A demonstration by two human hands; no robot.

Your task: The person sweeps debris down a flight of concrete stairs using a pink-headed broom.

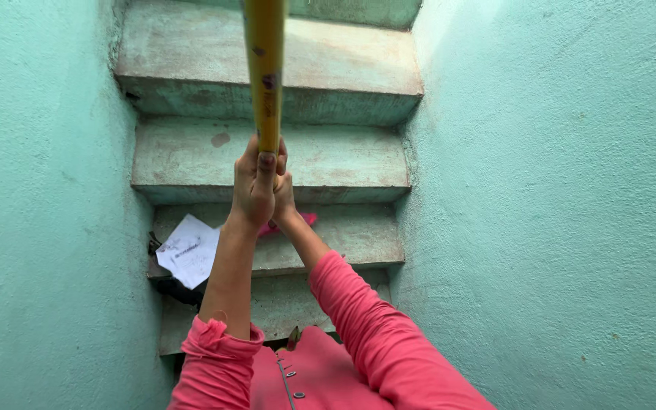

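While both hands close around its lower end, a long yellow pole (265, 61) rises straight up the middle of the frame and runs out past the top edge. It is round and smooth, with a glossy painted skin marked by a few dark scuffs and chipped spots. The left hand (254, 186) sits in front, fingers wrapped tightly round the shaft with the thumb pressed up along it. The right hand (285, 196) is tucked just behind and to the right, mostly hidden; it too appears clenched on the pole, though its fingers cannot be made out.

Both forearms reach up from the bottom centre, coming out of soft pink sleeves (389, 342); the left one is pushed up and bunched near the elbow, the right lies smooth and longer. A buttoned pink garment front shows between them.

Beyond the hands, rough concrete steps (343, 159) climb toward the top of the frame, their flat treads pale and worn, with chipped edges and patchy greenish paint. On either side stand mint-green plastered walls (571, 190) with a grainy, slightly pitted surface. Left of centre, a crumpled white sheet of paper (189, 250) lies on a step over something dark. A small bright pink scrap (307, 219) peeks out just right of the wrists.
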